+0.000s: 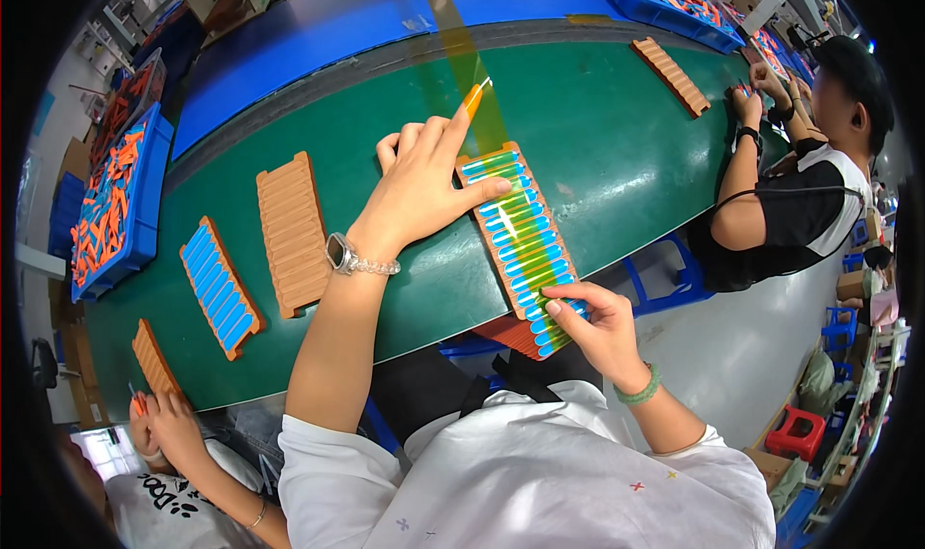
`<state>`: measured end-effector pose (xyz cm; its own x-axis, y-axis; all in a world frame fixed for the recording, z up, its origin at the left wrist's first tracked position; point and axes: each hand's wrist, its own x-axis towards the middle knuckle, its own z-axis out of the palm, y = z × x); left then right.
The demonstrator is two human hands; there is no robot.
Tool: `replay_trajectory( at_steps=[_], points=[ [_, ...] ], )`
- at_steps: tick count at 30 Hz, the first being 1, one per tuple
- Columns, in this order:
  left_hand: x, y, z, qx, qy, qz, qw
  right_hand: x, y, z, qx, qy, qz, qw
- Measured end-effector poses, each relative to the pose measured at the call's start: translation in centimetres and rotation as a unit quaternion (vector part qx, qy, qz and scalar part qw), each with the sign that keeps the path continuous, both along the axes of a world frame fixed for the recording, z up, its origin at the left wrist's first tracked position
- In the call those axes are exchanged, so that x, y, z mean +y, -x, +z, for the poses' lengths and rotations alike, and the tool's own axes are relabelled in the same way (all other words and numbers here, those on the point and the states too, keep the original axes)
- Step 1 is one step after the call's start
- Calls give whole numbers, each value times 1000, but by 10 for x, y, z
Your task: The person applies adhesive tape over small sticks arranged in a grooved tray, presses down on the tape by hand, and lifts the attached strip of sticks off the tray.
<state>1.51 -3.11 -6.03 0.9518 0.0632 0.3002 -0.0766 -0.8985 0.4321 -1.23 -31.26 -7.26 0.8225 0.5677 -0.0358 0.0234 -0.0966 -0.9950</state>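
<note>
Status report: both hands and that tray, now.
Left hand pressing yellow tape strip onto the brown ridged tray of blue pieces. Right hand pinching the tray's near end. Nothing in the way.

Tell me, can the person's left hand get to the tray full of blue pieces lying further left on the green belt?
Probably yes: the left hand rests by the taped tray, and only an unfilled brown tray lies flat before the blue-filled tray.

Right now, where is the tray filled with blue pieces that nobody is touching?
In the head view, the untouched blue-filled tray lies on the green belt at the person's left, between a small empty brown tray and a larger one.
</note>
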Motion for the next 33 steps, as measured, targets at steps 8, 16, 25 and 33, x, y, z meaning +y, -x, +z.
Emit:
replay_trajectory(
  at_steps=[8, 16, 25, 33],
  points=[
    [-2, 1, 2, -11, -32, 4, 999, -1, -2, 3, -24, 15, 5, 1000],
    [1, -3, -1, 0, 6, 1, 1000, 1, -6, 65, -185, 291, 106, 932],
    [-4, -2, 7, 38, 169, -38, 984, 9, -21, 55, -516, 237, 183, 802],
    [0, 1, 4, 27, 9, -11, 1000, 34, -33, 43, -526, 201, 121, 817]
  ],
)
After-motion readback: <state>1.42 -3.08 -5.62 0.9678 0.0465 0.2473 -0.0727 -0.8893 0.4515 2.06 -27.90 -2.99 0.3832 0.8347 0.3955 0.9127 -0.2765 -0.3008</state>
